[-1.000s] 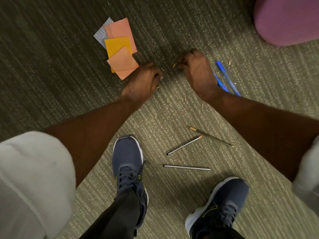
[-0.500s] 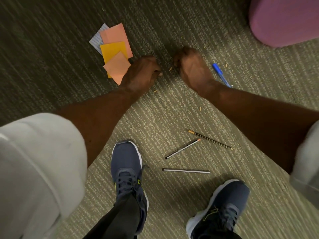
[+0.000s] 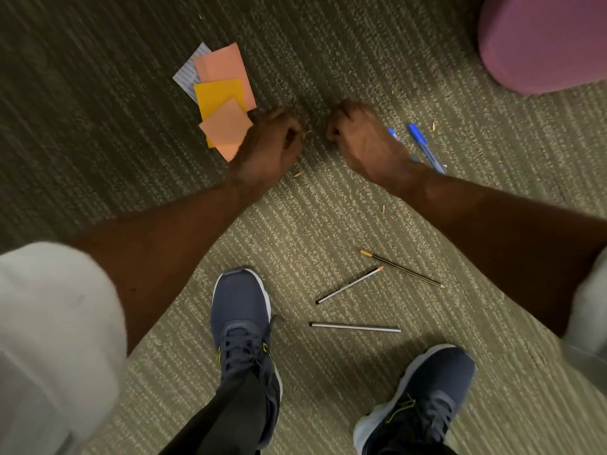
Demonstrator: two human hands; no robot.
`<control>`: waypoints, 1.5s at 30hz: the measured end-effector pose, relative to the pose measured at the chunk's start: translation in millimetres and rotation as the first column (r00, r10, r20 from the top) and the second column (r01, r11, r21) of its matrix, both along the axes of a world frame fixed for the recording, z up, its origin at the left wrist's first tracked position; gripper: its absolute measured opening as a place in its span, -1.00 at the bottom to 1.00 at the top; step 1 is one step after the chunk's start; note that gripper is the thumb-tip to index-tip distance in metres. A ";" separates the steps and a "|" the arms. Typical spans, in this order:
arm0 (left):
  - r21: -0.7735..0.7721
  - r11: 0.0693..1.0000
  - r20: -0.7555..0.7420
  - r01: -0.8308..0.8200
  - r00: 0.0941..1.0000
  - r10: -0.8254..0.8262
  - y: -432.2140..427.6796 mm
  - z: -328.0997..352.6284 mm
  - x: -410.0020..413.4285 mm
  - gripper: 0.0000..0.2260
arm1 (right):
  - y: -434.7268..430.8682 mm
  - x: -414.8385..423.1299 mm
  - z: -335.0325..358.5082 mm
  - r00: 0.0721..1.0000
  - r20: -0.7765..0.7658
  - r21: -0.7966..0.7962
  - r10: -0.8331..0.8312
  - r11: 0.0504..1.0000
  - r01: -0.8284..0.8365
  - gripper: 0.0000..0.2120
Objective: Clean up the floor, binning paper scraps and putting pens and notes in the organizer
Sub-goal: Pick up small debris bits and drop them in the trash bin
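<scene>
Left hand (image 3: 269,142) overlapping sticky notes (image 3: 223,93), right hand (image 3: 361,139) across blue pens (image 3: 423,146), fingers (image 3: 290,137) curled in (contents unseen), scraps (image 3: 298,174) nearby

the floor (image 3: 331,231) is carpet, a low-pile weave in olive-beige with fine ribbed lines running across it. the light falls unevenly: the lower middle and right side look pale and warm, while a broad shadow darkens the upper left to a dull grey-green. in the top right corner a rounded, purple upholstered seat (image 3: 542,37) rests on the carpet, cut off by the frame's edge, with its underside rim in soft shadow.
</scene>
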State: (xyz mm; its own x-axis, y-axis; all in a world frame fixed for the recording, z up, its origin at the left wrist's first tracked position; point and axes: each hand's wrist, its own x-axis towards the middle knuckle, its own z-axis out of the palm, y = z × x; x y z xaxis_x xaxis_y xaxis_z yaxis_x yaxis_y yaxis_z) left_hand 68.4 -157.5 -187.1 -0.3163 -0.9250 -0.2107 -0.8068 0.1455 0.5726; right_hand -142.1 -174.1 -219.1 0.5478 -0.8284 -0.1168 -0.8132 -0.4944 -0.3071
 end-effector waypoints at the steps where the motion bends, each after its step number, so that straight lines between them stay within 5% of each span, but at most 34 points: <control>1: 0.021 1.000 0.002 -0.009 1.000 0.009 6.5 2.4 1.6 -0.87 | -0.2 1.0 2.1 1.000 0.011 0.021 0.026 0.999 -0.027 -0.81; 6: 0.107 0.991 -0.008 0.084 0.996 -0.084 36.8 9.8 6.5 -0.93 | 0.7 6.5 12.1 0.996 0.081 0.026 0.030 0.999 -0.032 -0.84; 14: 0.206 0.975 -0.057 -0.084 0.994 0.098 46.9 7.5 -1.6 -0.80 | 3.1 10.8 17.9 0.994 0.083 0.062 -0.066 0.996 0.061 -0.68; 18: 0.198 0.980 -0.043 -0.027 0.998 0.036 41.3 9.7 -1.4 -0.96 | 3.8 13.8 16.0 0.990 0.074 0.063 -0.123 0.991 0.119 -0.73; 20: 0.186 0.982 -0.007 0.010 1.000 -0.009 39.1 9.1 -1.1 -0.87 | 12.6 7.8 15.0 0.970 0.107 0.072 -0.217 0.975 0.210 -0.74; 27: 0.095 0.996 0.098 0.006 0.995 -0.016 47.2 10.9 -9.1 -0.83 | 120.3 -33.6 36.1 0.623 0.313 0.199 -0.717 0.691 0.695 -0.90; 31: 0.093 0.991 0.120 -0.094 0.989 0.083 55.9 8.1 -16.0 -0.83 | 166.6 -40.9 35.2 0.433 0.261 0.320 -0.863 0.500 0.805 -0.90; 35: 0.136 0.936 0.039 -0.324 0.946 0.322 66.2 8.6 -23.3 -0.87 | 166.8 -33.6 25.7 0.357 0.275 0.326 -0.892 0.436 0.839 -0.90; 39: 0.197 0.862 -0.049 -0.467 0.874 0.484 67.2 5.6 -37.0 -0.88 | 164.6 -28.8 25.0 0.351 0.283 0.333 -0.893 0.435 0.837 -0.90; 45: 0.201 0.776 0.007 -0.598 0.793 0.609 67.7 -6.3 -54.4 -0.86 | 161.0 -32.8 31.3 0.508 0.115 0.278 -0.854 0.518 0.809 -0.93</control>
State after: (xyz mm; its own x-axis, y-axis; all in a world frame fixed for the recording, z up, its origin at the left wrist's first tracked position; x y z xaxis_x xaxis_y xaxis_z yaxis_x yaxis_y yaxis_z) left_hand 13.9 -89.8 -193.4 0.2775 -0.8759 -0.3946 -0.6596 -0.4724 0.5846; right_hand -174.9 -13.0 -187.8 -0.3572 -0.8915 -0.2787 -0.7217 0.4528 -0.5236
